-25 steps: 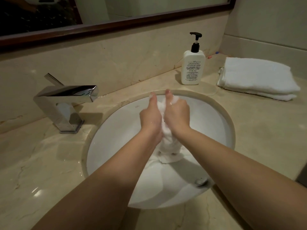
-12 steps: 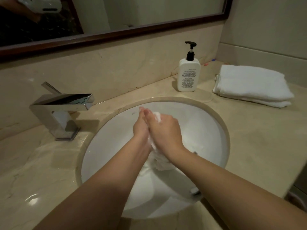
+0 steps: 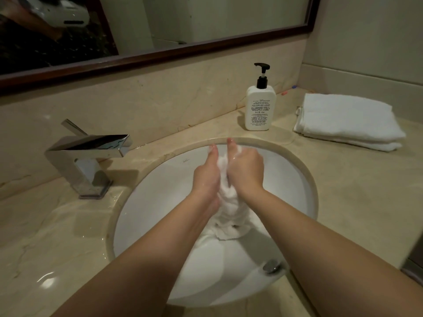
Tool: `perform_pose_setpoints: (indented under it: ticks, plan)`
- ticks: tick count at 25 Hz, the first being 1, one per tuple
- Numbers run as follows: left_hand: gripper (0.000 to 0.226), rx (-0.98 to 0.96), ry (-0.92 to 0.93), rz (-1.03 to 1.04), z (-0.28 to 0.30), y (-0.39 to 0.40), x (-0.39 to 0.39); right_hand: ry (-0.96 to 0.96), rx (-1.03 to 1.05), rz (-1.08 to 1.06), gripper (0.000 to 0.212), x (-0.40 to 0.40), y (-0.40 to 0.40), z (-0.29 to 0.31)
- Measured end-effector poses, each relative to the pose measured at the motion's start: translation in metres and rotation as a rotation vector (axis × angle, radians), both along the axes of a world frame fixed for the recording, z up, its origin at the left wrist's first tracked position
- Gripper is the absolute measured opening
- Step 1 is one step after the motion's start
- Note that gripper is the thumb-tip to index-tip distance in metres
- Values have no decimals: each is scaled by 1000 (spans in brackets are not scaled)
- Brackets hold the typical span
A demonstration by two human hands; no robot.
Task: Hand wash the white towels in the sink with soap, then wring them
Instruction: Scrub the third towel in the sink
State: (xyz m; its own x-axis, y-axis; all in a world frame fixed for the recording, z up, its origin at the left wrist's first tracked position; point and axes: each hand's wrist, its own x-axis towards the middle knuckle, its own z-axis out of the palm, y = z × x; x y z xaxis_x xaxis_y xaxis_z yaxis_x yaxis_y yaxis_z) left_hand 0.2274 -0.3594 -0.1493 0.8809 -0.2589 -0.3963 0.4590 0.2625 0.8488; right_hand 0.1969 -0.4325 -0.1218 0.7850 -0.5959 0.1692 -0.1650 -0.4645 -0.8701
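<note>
A wet, soapy white towel (image 3: 229,211) is bunched between my two hands above the white sink bowl (image 3: 160,179). My left hand (image 3: 207,177) presses against its left side, thumb pointing away from me. My right hand (image 3: 246,169) grips its right side, fingers curled over the cloth, thumb up. The towel's lower end hangs down below my wrists into the bowl. A white soap bottle (image 3: 259,106) with a black pump stands on the counter behind the sink. Two folded dry white towels (image 3: 348,123) lie stacked at the right.
A chrome square faucet (image 3: 87,156) stands at the sink's left, with no water running. The beige marble counter (image 3: 57,225) is wet around it. The drain stopper (image 3: 271,266) shows near my right forearm. A framed mirror (image 3: 160,53) runs along the wall.
My hands slid against each other, rubbing the towel: they came nearer to me half a second ago and are now pushed back away. The head camera also shifted.
</note>
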Motion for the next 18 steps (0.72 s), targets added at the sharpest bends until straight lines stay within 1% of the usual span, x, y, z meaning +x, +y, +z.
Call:
perform_pose_setpoints:
  ticks: [1,3,4,7,8,11,12,13,15,16,18]
  plan:
    - [62,-13,5,21,-2,-1,1,-13,-25,19,60,-2,2,-3]
    - [55,-49,49,56,-7,3,7,-25,-103,174,61,-12,18,-11]
    - [53,-51,64,58,-8,2,8,-28,-89,188,62,-15,22,-10]
    - [59,-48,42,79,-7,-6,7,-18,57,4,62,-1,4,-2]
    - [59,-35,53,101,-5,-7,6,-34,64,-11,62,0,2,-3]
    - [55,-56,53,133,-6,6,10,-89,7,209,62,-16,27,-9]
    - [52,-35,48,108,-6,7,10,-96,4,206,62,-16,29,-10]
    - [51,-11,29,78,-6,7,10,-86,15,148,62,-10,23,-10]
    - [57,-9,24,48,-2,-1,6,-72,74,10,61,-1,8,-4]
    - [59,22,15,39,-1,-2,3,-79,64,2,61,-1,7,-5]
    - [50,69,-16,36,-2,1,1,-78,-44,126,59,-12,18,-9]
